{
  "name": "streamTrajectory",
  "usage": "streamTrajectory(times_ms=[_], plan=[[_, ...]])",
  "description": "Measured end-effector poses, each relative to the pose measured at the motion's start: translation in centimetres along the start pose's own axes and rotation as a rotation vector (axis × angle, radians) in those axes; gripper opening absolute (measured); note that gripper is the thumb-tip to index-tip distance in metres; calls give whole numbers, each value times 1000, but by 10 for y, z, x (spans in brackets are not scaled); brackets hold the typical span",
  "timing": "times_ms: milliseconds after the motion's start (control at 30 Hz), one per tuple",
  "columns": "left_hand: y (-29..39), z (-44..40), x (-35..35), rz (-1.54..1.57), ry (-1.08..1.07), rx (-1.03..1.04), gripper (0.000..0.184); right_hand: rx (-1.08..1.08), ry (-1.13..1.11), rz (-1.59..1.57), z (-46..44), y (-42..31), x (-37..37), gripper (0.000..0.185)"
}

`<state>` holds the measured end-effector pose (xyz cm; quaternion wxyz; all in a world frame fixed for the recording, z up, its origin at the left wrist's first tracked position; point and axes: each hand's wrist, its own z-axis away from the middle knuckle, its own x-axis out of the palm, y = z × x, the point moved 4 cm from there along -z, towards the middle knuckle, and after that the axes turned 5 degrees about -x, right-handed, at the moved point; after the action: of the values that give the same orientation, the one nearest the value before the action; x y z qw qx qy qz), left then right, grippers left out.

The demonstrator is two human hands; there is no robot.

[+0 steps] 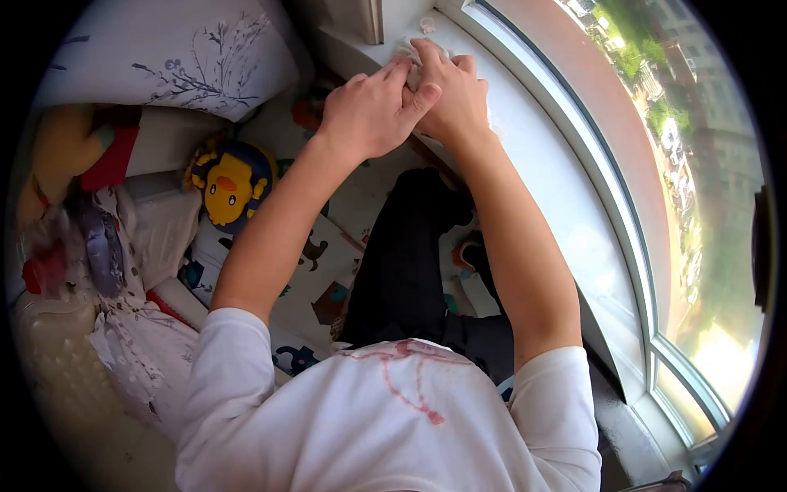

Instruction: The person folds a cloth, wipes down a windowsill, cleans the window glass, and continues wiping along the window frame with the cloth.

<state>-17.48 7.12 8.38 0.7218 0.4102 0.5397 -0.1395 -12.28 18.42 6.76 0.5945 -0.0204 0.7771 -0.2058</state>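
Both hands meet over the far end of the white windowsill (537, 197). My left hand (367, 113) has its fingers curled in against a crumpled whitish cloth (407, 49), with its thumb reaching across toward the other hand. Bent over the same cloth, my right hand (452, 94) presses it down on the sill. Most of the cloth is hidden beneath the hands; only bits of its edge show. A small pale pinkish object (427, 25) lies on the sill just beyond the fingertips.
A curved window frame (611, 193) runs along the right. At left are a yellow-faced toy (229, 190), a grey cover with a branch print (221, 66) and a heap of cloths and plastic items (123, 312). A patterned mat (287, 287) covers the floor.
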Motion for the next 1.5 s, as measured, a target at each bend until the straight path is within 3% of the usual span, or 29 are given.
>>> streamTrajectory(times_ms=[67, 267, 400, 633, 800, 867, 1033, 1133, 1233, 1300, 1400, 1500], plan=[[1, 10, 8, -44, 72, 15, 77, -65, 182, 42, 16, 6, 2, 55], [-14, -1, 32, -97, 278, 175, 80, -66, 90, 197, 14, -2, 1, 56], [-16, -11, 28, -124, 242, 153, 73, -96, 8, 185, -6, 5, 9, 52], [1, -8, 16, -233, 129, 55, 83, -88, -89, 149, -1, 5, -3, 51], [13, 5, 23, -296, 101, 96, 90, -86, 71, 230, 25, 6, 9, 48], [8, -6, 25, -315, 159, 103, 92, -55, -55, 195, 6, 4, 5, 48], [6, -31, 6, -242, 13, -14, 93, -27, -186, 150, -22, 7, 1, 44], [4, -23, 16, -264, 80, 36, 96, -40, -124, 161, -4, 4, -2, 41], [22, 0, 11, -320, -58, -8, 100, -32, 1, 152, 14, 8, 7, 38], [19, -7, 15, -299, -38, 16, 103, -17, 33, 191, 17, 8, 8, 38], [12, -31, 11, -237, -61, -28, 102, -8, -99, 121, -8, 11, 0, 35], [9, -47, 2, -212, -127, -82, 100, -43, -74, 88, -25, 16, 1, 35]])
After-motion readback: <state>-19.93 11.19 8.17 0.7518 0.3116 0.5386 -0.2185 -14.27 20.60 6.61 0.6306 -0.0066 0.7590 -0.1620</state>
